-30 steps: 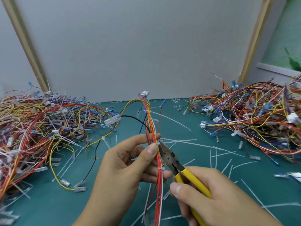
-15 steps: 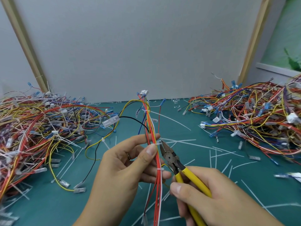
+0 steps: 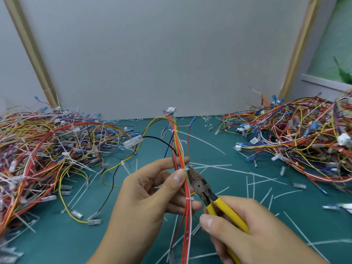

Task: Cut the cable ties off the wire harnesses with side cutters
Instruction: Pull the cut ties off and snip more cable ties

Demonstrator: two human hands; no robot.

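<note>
Teal mat (image 3: 57, 244) under harness (image 3: 187, 216), cutters (image 3: 200, 185) at tie (image 3: 184, 169).

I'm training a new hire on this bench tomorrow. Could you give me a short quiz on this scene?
1. Which hand grips the yellow-handled side cutters?
2. True or false: the cutter tips sit at the white cable tie by the thumb of the left hand, which holds the harness.
3. Cut-off tie tails lie mostly: A) on the green mat, B) in a bin, C) in a box.
Key: 1 the right hand; 2 true; 3 A.
</note>
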